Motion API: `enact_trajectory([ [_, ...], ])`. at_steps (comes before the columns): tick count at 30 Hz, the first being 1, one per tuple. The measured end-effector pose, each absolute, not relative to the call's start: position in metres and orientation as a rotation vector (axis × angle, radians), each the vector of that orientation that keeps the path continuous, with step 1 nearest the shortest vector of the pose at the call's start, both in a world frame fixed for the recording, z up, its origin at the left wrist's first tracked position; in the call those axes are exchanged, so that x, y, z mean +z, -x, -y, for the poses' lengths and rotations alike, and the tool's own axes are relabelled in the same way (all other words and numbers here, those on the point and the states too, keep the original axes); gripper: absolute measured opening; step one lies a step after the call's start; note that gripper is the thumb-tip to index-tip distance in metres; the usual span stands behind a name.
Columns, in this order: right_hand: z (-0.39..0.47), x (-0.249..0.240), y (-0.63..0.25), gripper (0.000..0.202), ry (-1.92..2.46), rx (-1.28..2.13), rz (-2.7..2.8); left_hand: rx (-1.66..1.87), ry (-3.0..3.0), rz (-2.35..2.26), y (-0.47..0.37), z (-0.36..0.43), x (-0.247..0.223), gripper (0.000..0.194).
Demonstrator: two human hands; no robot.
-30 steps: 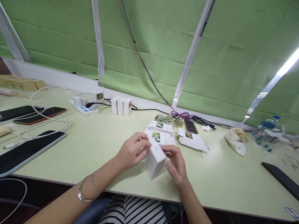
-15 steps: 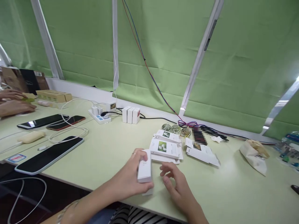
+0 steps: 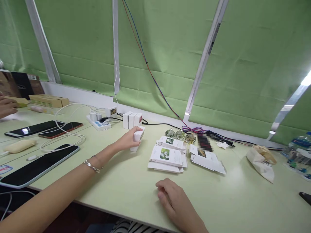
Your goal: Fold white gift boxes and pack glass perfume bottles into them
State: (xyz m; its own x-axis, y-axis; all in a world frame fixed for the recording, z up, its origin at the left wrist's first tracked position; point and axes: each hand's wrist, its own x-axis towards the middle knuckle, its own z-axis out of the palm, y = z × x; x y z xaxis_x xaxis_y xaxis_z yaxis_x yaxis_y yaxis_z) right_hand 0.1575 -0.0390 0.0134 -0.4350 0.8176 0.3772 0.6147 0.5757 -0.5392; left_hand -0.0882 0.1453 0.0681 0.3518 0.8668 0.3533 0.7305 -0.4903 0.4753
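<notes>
My left hand (image 3: 128, 139) is stretched forward, with thumb and fingers gripping a small white box (image 3: 139, 137) that stands tilted on the table. Just behind it, a row of similar white boxes (image 3: 132, 120) stands upright against the back. My right hand (image 3: 173, 200) rests near the table's front edge, loosely curled and holding nothing. In front of it lies a stack of flattened white cartons (image 3: 167, 157) printed with a flower picture. Another flat carton (image 3: 206, 158) lies to their right. Several round clear glass pieces (image 3: 180, 134) sit behind the stack.
Phones (image 3: 41, 165) and white cables lie at the left, near a power strip (image 3: 98, 123). A co-worker's hand (image 3: 7, 107) shows at the far left beside yellow boxes (image 3: 48, 100). A cloth pouch (image 3: 260, 161) and a plastic bottle (image 3: 301, 142) are at the right.
My left hand has carried the white box forward and left, from the front edge towards the row of boxes. My right hand has drawn back slightly. The view has shifted a little right.
</notes>
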Motion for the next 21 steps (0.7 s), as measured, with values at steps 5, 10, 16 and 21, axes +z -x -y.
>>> enact_trajectory([
  [5, 0.039, 0.011, -0.156, 0.016, 1.147, 0.388, 2.242, 0.892, -2.492, -1.447, 0.081, -0.181, 0.059, 0.053],
  [10, 0.038, 0.008, -0.155, 0.015, 1.095, 0.343, 2.257, 0.823, -2.615, -1.590, 0.060, -0.215, 0.067, 0.050],
  [16, 0.032, -0.002, -0.157, 0.012, 0.978, 0.183, 2.258, 0.770, -2.645, -1.905, 0.024, -0.243, 0.067, 0.039],
  [21, 0.022, -0.013, -0.152, 0.018, 0.890, -0.025, 2.174, 0.772, -2.626, -2.078, 0.022, -0.263, 0.069, 0.033],
])
